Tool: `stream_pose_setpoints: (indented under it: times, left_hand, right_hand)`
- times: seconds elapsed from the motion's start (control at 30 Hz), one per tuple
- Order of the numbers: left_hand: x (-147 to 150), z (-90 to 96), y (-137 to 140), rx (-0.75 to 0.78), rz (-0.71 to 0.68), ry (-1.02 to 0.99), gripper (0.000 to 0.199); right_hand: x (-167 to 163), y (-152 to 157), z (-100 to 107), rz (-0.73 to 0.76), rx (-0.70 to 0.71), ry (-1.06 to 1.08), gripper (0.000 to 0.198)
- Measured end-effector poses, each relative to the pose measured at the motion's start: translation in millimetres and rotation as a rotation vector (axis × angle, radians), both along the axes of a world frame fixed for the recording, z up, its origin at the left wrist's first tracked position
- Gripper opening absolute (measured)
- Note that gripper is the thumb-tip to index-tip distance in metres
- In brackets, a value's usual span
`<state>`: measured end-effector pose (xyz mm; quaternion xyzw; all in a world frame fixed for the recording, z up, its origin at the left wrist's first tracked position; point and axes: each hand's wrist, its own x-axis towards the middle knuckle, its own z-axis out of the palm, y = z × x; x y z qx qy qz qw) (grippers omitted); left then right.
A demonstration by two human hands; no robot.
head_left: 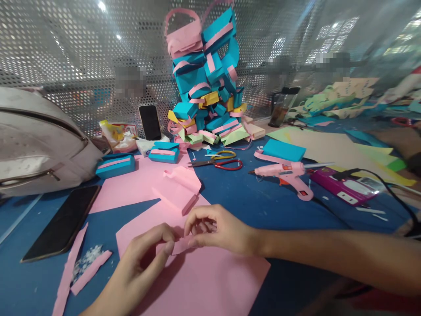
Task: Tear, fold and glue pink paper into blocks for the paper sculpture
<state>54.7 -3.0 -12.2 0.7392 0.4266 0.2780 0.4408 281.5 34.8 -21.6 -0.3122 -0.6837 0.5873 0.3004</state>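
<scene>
Between my two hands is a short pink paper strip [182, 246], held above a large pink sheet [210, 281]. My left hand [144, 254] pinches its left end between thumb and fingers. The other end is in the pinch of my right hand [213, 230], whose remaining fingers curl inward. Just beyond my hands lies a folded pink paper box or bag [179, 188] with an open flap. Two torn pink strips [70, 267] rest to the left beside a heap of small white bits [88, 259].
A pink glue gun [289, 173] lies at right by a purple power strip [344, 186]. Scissors [217, 162] sit mid-table. Stacked paper bags [197, 83] rise at the back. A dark phone [62, 221] and a pale backpack [42, 145] occupy the left.
</scene>
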Motion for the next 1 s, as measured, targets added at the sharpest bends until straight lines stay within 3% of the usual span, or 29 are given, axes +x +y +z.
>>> stream_pose_setpoints:
  times: [0.37,0.73,0.87,1.0]
  left_hand:
    - [2.6,0.7,1.2,-0.006,-0.027,-0.017,0.031]
    - [4.7,3.2,1.1,0.038,-0.039,-0.011,0.029]
    - [1.9,-2.8,1.3,0.055,-0.037,0.014,0.022]
    - [0.1,-8.9,0.5,0.208,0.021,0.075,0.006]
  right_hand:
    - [0.4,1.2,-1.9,0.057,0.026,-0.027,0.029]
    - [-1.5,0.8,-1.9,0.047,0.162,-0.067,0.023]
    - [-0.9,-0.7,-1.7,0.050,0.281,-0.089,0.021]
    - [0.8,-4.0,-2.1,0.044,0.474,-0.129,0.014]
